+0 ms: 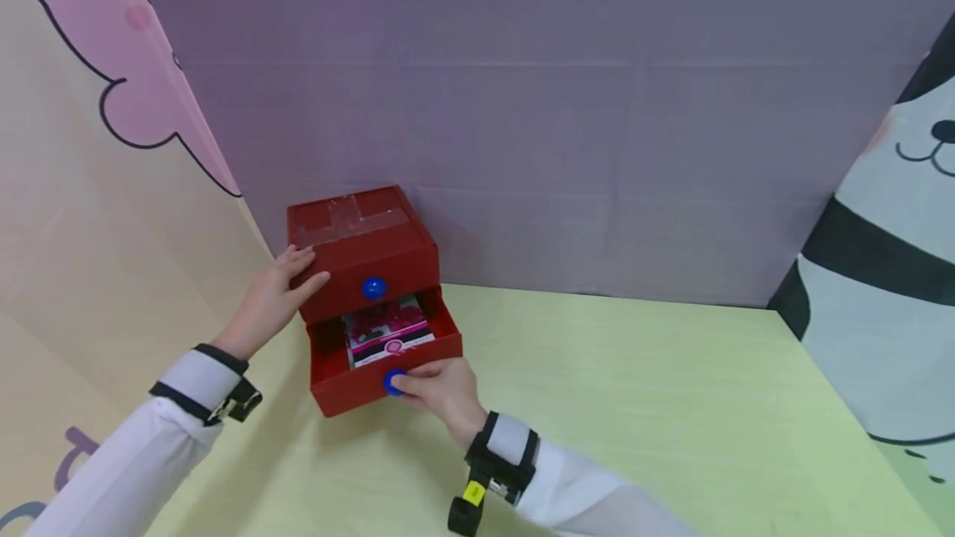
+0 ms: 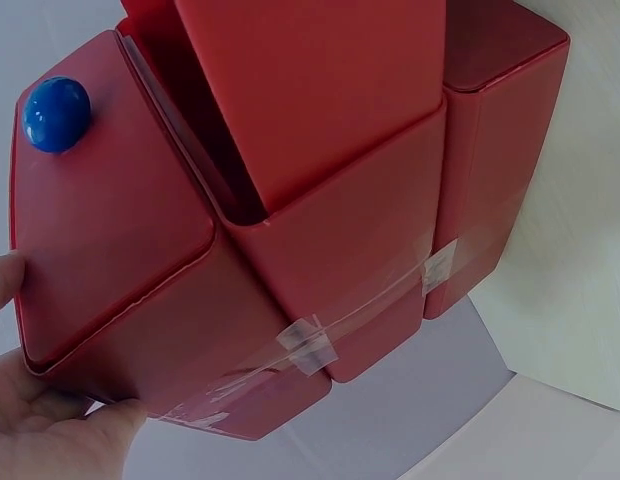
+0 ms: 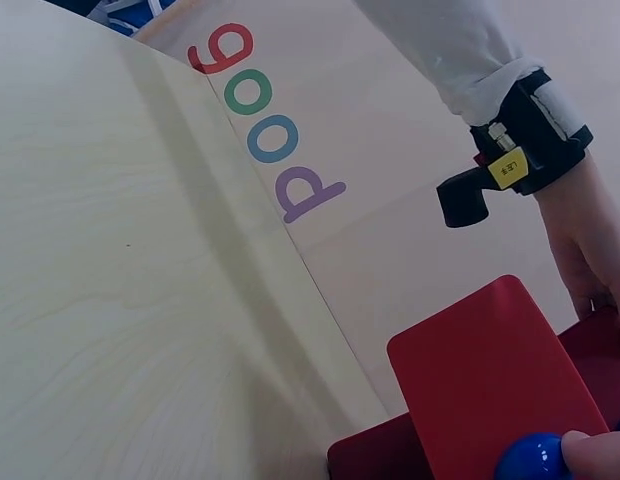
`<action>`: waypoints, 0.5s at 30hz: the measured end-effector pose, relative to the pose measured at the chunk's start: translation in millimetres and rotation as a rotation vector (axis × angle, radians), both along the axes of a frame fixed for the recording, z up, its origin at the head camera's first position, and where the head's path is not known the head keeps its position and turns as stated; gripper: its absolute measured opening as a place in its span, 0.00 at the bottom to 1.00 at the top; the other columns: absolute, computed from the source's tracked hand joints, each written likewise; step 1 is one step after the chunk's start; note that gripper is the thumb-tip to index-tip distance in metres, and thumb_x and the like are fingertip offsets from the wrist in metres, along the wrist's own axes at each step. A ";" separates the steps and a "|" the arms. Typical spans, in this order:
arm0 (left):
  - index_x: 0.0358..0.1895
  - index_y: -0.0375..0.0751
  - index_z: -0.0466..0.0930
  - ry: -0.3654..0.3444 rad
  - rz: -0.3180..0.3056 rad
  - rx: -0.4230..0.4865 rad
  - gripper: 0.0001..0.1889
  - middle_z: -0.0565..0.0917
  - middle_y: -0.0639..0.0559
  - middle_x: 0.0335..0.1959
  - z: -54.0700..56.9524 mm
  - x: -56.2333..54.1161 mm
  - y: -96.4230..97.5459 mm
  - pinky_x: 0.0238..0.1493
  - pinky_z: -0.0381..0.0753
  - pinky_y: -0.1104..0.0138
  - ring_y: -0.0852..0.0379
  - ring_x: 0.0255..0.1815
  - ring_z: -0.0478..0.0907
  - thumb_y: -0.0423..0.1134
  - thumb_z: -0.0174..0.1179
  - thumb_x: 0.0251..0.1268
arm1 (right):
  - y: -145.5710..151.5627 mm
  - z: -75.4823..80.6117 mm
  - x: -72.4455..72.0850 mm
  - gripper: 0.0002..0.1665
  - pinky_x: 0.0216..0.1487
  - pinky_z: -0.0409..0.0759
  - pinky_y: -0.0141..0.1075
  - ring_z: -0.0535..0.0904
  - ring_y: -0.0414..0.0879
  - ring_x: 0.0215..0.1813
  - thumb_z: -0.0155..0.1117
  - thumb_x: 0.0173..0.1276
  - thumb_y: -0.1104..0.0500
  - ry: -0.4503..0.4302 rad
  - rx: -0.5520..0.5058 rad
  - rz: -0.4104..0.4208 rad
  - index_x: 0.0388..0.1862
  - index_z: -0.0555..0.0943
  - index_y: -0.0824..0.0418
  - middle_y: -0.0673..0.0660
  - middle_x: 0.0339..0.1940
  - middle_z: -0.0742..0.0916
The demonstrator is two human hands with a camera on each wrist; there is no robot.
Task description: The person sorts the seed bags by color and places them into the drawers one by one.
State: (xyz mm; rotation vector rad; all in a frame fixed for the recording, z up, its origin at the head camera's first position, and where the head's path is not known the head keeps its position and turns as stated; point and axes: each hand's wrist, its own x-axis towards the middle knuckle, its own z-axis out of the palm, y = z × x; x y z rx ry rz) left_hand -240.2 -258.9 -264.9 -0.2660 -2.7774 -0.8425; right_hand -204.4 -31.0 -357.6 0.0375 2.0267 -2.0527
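A red drawer cabinet (image 1: 380,259) with blue knobs stands on the table. One drawer (image 1: 351,396) below the top one is pulled out, and in it lies a flat item (image 1: 388,334) with a pink, white and black printed cover. With thumb and fingers my right hand (image 1: 448,388) pinches that drawer's blue knob (image 3: 532,458). At the cabinet's upper left corner rests my left hand (image 1: 272,301), its fingers extended along the edge and thumb across the front. The left wrist view shows three stacked tiers, joined by clear tape (image 2: 308,345) on the side.
The light wooden table (image 1: 634,388) reaches to a grey cloth backdrop (image 1: 559,147) close behind the cabinet. On the left is a pale panel (image 1: 186,230) with a pink cartoon figure and coloured letters; a panda panel (image 1: 888,272) stands right. Each wrist wears a strapped-on camera.
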 end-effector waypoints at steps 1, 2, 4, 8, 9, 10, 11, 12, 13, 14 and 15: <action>0.66 0.27 0.54 0.000 0.001 0.000 0.35 0.55 0.29 0.67 0.3 0.2 0.2 0.59 0.55 0.37 0.36 0.70 0.41 0.52 0.47 0.68 | -0.4 0.4 0.2 0.15 0.37 0.82 0.39 0.84 0.52 0.35 0.69 0.53 0.60 0.001 -0.002 -0.002 0.36 0.81 0.69 0.59 0.38 0.83; 0.66 0.27 0.54 0.001 0.002 -0.001 0.35 0.55 0.29 0.67 0.6 0.4 0.4 0.59 0.55 0.37 0.36 0.70 0.42 0.52 0.47 0.68 | -0.9 0.6 0.2 0.15 0.37 0.82 0.39 0.84 0.52 0.34 0.69 0.53 0.60 0.006 -0.002 -0.005 0.37 0.81 0.69 0.59 0.38 0.83; 0.66 0.26 0.54 0.004 0.002 -0.003 0.34 0.55 0.29 0.67 1.1 0.7 0.9 0.59 0.55 0.38 0.36 0.70 0.42 0.52 0.47 0.68 | -1.9 1.0 0.1 0.15 0.38 0.82 0.39 0.84 0.51 0.34 0.69 0.53 0.60 0.010 0.003 -0.014 0.37 0.81 0.68 0.58 0.39 0.83; 0.65 0.26 0.55 0.013 0.002 -0.006 0.34 0.56 0.29 0.66 1.3 0.6 1.5 0.59 0.54 0.38 0.36 0.70 0.42 0.51 0.47 0.68 | -4.1 1.7 -1.8 0.14 0.37 0.82 0.40 0.84 0.50 0.34 0.69 0.52 0.59 0.022 0.018 -0.038 0.36 0.82 0.67 0.58 0.39 0.83; 0.66 0.26 0.55 0.014 0.002 -0.005 0.34 0.56 0.29 0.66 1.2 0.5 1.5 0.59 0.55 0.38 0.36 0.70 0.42 0.51 0.47 0.68 | -4.9 1.7 -2.8 0.14 0.37 0.82 0.39 0.84 0.50 0.33 0.69 0.52 0.59 0.026 0.024 -0.043 0.35 0.82 0.67 0.58 0.38 0.84; 0.65 0.26 0.55 0.015 0.002 -0.005 0.34 0.56 0.29 0.66 1.1 0.3 1.3 0.59 0.54 0.38 0.36 0.70 0.42 0.51 0.48 0.68 | -5.7 1.8 -4.0 0.14 0.37 0.82 0.40 0.84 0.49 0.33 0.69 0.52 0.59 0.029 0.024 -0.046 0.35 0.82 0.67 0.58 0.38 0.84; 0.66 0.26 0.55 0.015 0.002 -0.004 0.34 0.56 0.29 0.66 1.1 0.3 1.2 0.59 0.55 0.38 0.36 0.70 0.42 0.51 0.48 0.68 | -6.5 1.9 -5.3 0.13 0.38 0.82 0.40 0.84 0.50 0.34 0.69 0.52 0.59 0.036 0.023 -0.049 0.34 0.83 0.67 0.58 0.37 0.84; 0.66 0.26 0.55 0.015 0.001 -0.001 0.34 0.56 0.29 0.66 1.0 0.3 0.9 0.59 0.55 0.38 0.36 0.70 0.42 0.51 0.48 0.68 | -7.5 2.1 -6.8 0.13 0.37 0.82 0.40 0.84 0.50 0.33 0.70 0.53 0.59 0.041 0.018 -0.051 0.34 0.82 0.67 0.58 0.37 0.84; 0.66 0.26 0.55 0.015 0.001 0.001 0.34 0.56 0.29 0.66 0.9 0.2 0.6 0.59 0.55 0.38 0.37 0.70 0.42 0.51 0.48 0.68 | -8.5 2.2 -8.3 0.13 0.38 0.82 0.40 0.84 0.50 0.33 0.70 0.53 0.59 0.046 0.015 -0.052 0.34 0.83 0.67 0.57 0.36 0.84; 0.65 0.26 0.55 0.014 0.000 0.002 0.34 0.56 0.29 0.66 0.8 0.3 0.5 0.59 0.55 0.38 0.36 0.70 0.42 0.51 0.48 0.68 | -9.7 2.3 -9.9 0.13 0.38 0.82 0.40 0.84 0.50 0.33 0.69 0.53 0.60 0.050 0.013 -0.053 0.33 0.83 0.68 0.57 0.36 0.84; 0.65 0.26 0.55 0.013 -0.001 0.004 0.34 0.55 0.29 0.67 0.7 0.3 0.3 0.59 0.54 0.38 0.37 0.70 0.42 0.50 0.48 0.68 | -10.8 2.2 -11.4 0.13 0.37 0.82 0.40 0.84 0.50 0.33 0.69 0.53 0.60 0.060 0.012 -0.055 0.33 0.83 0.68 0.58 0.35 0.84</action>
